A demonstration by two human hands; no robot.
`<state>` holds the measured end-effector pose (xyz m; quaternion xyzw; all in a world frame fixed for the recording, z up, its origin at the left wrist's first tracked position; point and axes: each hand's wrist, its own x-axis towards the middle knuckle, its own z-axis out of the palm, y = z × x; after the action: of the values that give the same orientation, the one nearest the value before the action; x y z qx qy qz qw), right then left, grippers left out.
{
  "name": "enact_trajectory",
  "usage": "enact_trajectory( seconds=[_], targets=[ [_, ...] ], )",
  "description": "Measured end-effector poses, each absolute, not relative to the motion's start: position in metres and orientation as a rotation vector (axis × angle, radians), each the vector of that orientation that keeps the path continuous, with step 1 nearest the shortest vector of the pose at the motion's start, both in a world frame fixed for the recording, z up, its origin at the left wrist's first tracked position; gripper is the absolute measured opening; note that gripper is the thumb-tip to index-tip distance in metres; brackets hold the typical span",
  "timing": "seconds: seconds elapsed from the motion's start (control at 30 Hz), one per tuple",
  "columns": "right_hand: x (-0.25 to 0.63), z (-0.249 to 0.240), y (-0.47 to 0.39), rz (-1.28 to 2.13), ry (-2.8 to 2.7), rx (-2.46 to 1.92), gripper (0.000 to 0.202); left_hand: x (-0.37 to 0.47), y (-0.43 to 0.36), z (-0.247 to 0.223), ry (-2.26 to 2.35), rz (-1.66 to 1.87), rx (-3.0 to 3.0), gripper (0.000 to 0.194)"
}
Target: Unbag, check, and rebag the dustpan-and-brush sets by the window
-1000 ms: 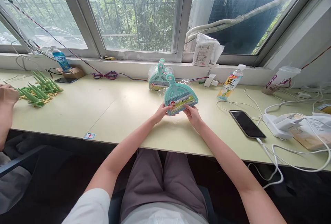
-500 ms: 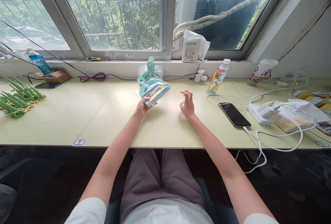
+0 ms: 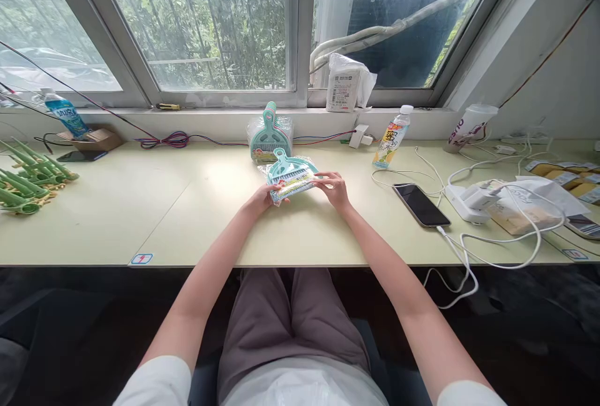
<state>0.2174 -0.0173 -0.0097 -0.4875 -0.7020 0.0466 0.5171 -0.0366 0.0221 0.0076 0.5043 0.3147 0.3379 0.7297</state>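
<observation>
Over the middle of the pale tabletop [image 3: 201,231], a clear plastic wrapper [image 3: 263,170] encloses the teal dustpan set [image 3: 290,176] you hold; just behind, a stack of teal dustpans [image 3: 270,138] stands in crinkled clear film [image 3: 287,125]. At far left, a blue-labelled bottle [image 3: 69,116] leans by an open brown cardboard box [image 3: 107,139]. Your set is fan-shaped, with a looped handle, bluish bristles and a glossy label. Your left hand [image 3: 263,197] grips its lower left corner, your right hand [image 3: 334,188] its right edge, both forearms stretched forward

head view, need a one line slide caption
Left grip and right grip hold a wrapped teal dustpan set near a similar stack.
</observation>
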Motion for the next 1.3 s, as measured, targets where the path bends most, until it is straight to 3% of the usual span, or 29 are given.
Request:
enact_trajectory(
  seconds=[0.47,0.7,0.8,0.97,1.03,1.3],
  targets=[
    [0.216,-0.009,-0.015,0.252,-1.494,-1.116,0.008,-0.037,0.011,0.012,0.717,0.589,1.351,0.05],
    [0.221,-0.015,-0.01,0.581,-1.387,-1.185,0.03,-0.035,0.009,0.011,0.721,0.602,1.37,0.056],
    [0.22,-0.018,-0.009,0.761,-1.352,-1.19,0.034,-0.032,0.007,0.01,0.777,0.647,1.389,0.069],
    [0.221,-0.022,-0.007,0.733,-1.175,-1.257,0.032,-0.024,0.003,0.011,0.848,0.933,1.414,0.104],
    [0.223,-0.024,-0.005,0.716,-1.13,-1.247,0.032,-0.023,0.001,0.013,0.771,0.979,1.472,0.1],
    [0.223,-0.023,-0.007,0.643,-1.127,-1.258,0.028,-0.02,0.007,0.004,0.731,0.871,1.729,0.046]
  ],
)
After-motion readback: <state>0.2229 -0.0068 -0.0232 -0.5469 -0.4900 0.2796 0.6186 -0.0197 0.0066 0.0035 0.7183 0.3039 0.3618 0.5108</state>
